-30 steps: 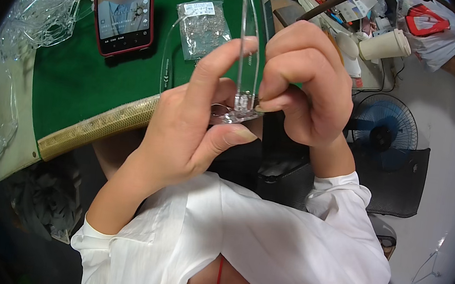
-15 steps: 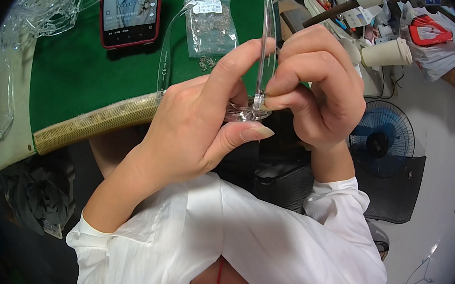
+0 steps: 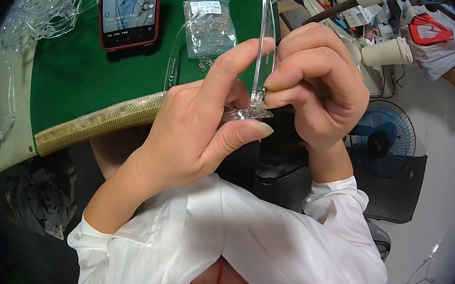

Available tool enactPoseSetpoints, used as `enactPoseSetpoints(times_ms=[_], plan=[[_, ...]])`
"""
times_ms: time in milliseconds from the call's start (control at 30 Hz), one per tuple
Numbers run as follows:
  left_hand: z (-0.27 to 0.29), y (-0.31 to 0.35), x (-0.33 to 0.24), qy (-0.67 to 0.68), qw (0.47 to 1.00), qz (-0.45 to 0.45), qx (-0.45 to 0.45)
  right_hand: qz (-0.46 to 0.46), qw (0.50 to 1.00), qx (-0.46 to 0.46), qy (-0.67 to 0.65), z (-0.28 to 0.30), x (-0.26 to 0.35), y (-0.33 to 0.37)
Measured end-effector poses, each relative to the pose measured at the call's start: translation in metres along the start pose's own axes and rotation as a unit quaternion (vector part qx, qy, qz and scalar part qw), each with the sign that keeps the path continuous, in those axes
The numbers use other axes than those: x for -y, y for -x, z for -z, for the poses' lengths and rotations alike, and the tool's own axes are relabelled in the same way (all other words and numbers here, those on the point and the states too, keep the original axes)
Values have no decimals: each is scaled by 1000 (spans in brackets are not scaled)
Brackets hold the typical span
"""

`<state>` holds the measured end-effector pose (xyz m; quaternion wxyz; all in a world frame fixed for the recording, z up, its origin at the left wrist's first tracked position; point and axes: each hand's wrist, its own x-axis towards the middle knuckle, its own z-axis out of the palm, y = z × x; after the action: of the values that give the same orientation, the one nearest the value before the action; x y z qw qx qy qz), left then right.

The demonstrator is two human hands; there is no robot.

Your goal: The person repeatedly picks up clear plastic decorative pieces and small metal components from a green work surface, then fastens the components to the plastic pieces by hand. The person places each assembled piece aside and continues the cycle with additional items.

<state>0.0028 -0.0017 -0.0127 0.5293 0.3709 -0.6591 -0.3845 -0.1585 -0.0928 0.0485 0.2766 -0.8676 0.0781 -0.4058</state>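
My left hand (image 3: 184,126) is closed around the front of a clear plastic eyeglasses frame (image 3: 264,20), thumb below and forefinger raised against one upright temple. The other temple sticks up behind this hand. At the hinge, my right hand (image 3: 327,80) pinches thumb and forefinger together. Whatever tiny piece lies between those fingertips is too small to name. Beyond my hands, a small clear bag (image 3: 211,31) of tiny metal parts lies on the green mat (image 3: 88,81), with a little heap of loose metal parts (image 3: 205,64) beside its lower edge.
A phone (image 3: 126,32) in a red case lies at the far left of the mat. Clear frames (image 3: 47,3) pile up along the left side. A gold mesh strip (image 3: 100,122) borders the near edge. To the right are a pale cup (image 3: 388,52) and a blue fan (image 3: 382,140).
The eyeglasses frame has tilted slightly in my left hand, its left temple shifting a little right and nearer. My right fingertips have moved marginally at the hinge and still pinch.
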Motion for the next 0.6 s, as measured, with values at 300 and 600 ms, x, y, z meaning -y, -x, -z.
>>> enactPoseSetpoints(times_ms=[300, 600], plan=[[-1, -2, 4, -40, 999, -23, -15, 17, 1000, -4, 23, -2, -3, 0], [-13, -5, -1, 128, 991, 12, -43, 5, 1000, -11, -11, 1, -7, 2]])
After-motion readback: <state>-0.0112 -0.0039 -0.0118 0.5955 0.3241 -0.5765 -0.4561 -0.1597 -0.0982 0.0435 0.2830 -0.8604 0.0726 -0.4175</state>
